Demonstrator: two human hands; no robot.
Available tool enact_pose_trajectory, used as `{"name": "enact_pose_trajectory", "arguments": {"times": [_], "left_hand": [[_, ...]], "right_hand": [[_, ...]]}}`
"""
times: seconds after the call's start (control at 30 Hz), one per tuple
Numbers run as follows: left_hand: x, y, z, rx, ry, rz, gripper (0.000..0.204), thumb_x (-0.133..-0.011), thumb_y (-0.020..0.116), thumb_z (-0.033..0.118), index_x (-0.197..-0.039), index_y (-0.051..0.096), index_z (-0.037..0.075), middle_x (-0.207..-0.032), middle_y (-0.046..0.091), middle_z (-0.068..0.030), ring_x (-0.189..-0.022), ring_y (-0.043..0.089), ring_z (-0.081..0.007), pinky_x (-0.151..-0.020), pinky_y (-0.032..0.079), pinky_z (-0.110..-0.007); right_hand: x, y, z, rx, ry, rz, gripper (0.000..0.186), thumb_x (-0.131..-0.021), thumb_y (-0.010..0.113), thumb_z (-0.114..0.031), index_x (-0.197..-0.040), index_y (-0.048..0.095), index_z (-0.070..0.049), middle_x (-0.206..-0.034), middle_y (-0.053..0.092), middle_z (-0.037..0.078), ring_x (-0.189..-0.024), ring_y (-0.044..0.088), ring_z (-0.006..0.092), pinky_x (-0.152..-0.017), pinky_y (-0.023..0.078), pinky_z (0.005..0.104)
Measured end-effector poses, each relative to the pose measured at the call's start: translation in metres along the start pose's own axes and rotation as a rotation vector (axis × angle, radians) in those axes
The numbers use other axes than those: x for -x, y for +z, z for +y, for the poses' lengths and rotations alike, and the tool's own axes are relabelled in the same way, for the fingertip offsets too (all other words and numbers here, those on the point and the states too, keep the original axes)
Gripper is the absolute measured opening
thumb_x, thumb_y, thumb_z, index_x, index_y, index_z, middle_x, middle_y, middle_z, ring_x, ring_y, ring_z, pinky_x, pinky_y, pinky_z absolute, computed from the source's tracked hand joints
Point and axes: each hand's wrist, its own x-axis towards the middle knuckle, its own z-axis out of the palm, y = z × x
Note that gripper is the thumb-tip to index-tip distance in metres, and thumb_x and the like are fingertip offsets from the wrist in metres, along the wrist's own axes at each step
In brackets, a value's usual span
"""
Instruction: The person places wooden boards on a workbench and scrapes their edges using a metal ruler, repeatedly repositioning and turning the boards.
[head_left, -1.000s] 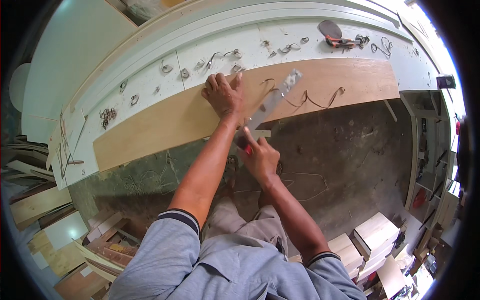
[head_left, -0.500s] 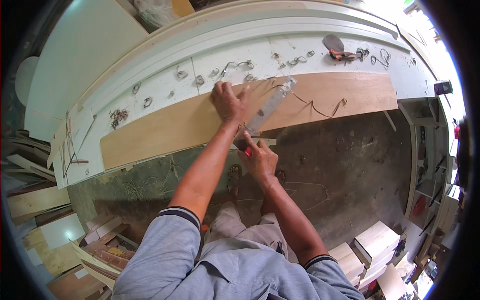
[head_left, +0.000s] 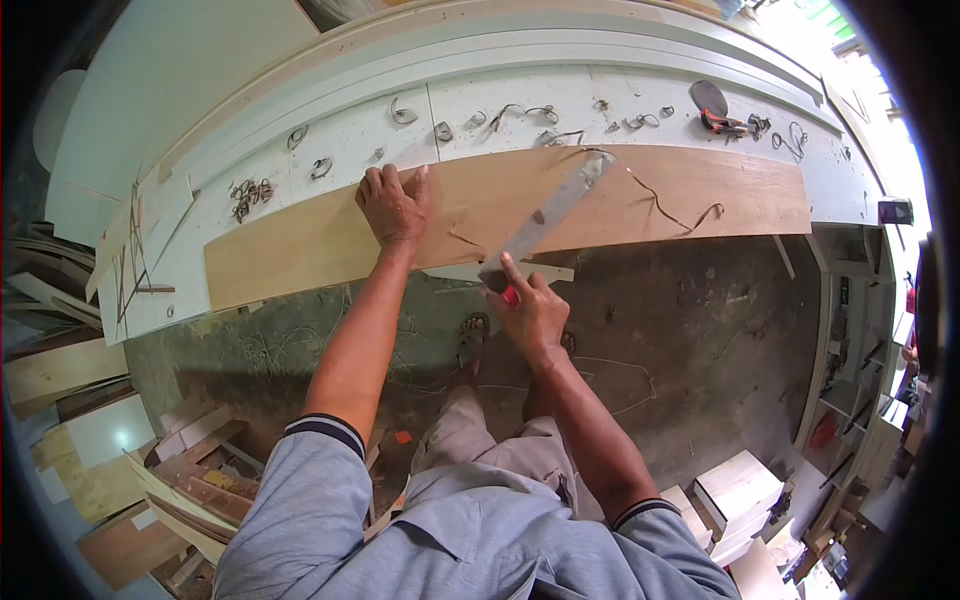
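A long brown wooden board (head_left: pixel 330 252) lies along the near side of the white workbench. My left hand (head_left: pixel 395 205) bears on it left of the middle, fingers bent at its far edge and thumb apart. Slanting over the board is a flat grey metal blade (head_left: pixel 553 212) with a red handle (head_left: pixel 510 296); its exact kind is unclear. My right hand (head_left: pixel 530 310) is closed round that handle just off the near edge, index finger laid along the blade. A thin curled brown strip (head_left: pixel 655 205) trails across the board from the blade's far end.
Curled strip offcuts (head_left: pixel 252 195) dot the white bench (head_left: pixel 560 95). An orange-and-black hand tool (head_left: pixel 728 123) and a grey disc (head_left: pixel 709 97) lie at the far right. Pale scrap (head_left: pixel 540 271) sits under the board's near edge. Wooden boxes (head_left: pixel 738 490) stand at lower right, wood scraps at lower left.
My left hand has slid leftward along the board. My right hand still holds the bladed tool at much the same slant, and the view has shifted a little.
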Motion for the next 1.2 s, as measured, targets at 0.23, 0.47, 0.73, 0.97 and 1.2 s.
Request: {"name": "enact_pose_trajectory", "arguments": {"times": [0.23,0.47,0.73,0.97,1.2], "left_hand": [[-0.003,-0.002,0.004,0.022,-0.039,-0.049,0.049,-0.094,0.063,0.055,-0.095,0.059,0.005,-0.104,0.054,-0.0140,-0.106,0.055,-0.0337,-0.094,0.039,-0.049],[0.002,-0.001,-0.001,0.018,-0.072,-0.076,0.050,-0.096,0.060,0.055,-0.096,0.059,0.006,-0.104,0.054,-0.0138,-0.108,0.054,-0.0324,-0.095,0.038,-0.048],[-0.002,0.000,-0.006,0.005,-0.072,-0.039,0.049,-0.096,0.060,0.056,-0.097,0.059,0.007,-0.104,0.055,-0.0133,-0.107,0.055,-0.0314,-0.094,0.038,-0.049],[-0.005,0.001,-0.007,-0.020,-0.051,-0.058,0.049,-0.096,0.060,0.056,-0.096,0.057,0.007,-0.103,0.054,-0.0131,-0.104,0.055,-0.0318,-0.091,0.039,-0.049],[-0.006,0.004,0.002,-0.010,-0.074,-0.047,0.047,-0.093,0.063,0.055,-0.094,0.057,0.009,-0.103,0.054,-0.0128,-0.105,0.055,-0.0324,-0.090,0.039,-0.050]], "right_hand": [[-0.009,0.016,-0.030,0.090,0.017,-0.002,0.072,-0.074,0.088,-0.040,-0.141,0.063,-0.031,-0.076,0.058,0.006,-0.063,0.065,0.0261,-0.056,0.053,0.0401],[0.019,0.033,-0.053,0.069,0.021,-0.046,0.067,-0.077,0.084,-0.043,-0.139,0.064,-0.031,-0.081,0.060,0.008,-0.066,0.066,0.0303,-0.057,0.053,0.0426],[0.042,0.045,-0.065,-0.027,0.071,-0.134,0.067,-0.075,0.086,-0.036,-0.138,0.064,-0.030,-0.084,0.061,0.010,-0.067,0.066,0.0309,-0.057,0.053,0.0442],[0.016,0.062,-0.082,0.012,-0.043,-0.005,0.077,-0.068,0.089,-0.033,-0.140,0.063,-0.029,-0.082,0.059,0.008,-0.066,0.066,0.0273,-0.056,0.054,0.0400],[0.006,0.084,-0.098,-0.037,-0.025,0.003,0.073,-0.071,0.087,-0.035,-0.140,0.063,-0.026,-0.082,0.058,0.008,-0.071,0.068,0.0268,-0.059,0.054,0.0403]]}}
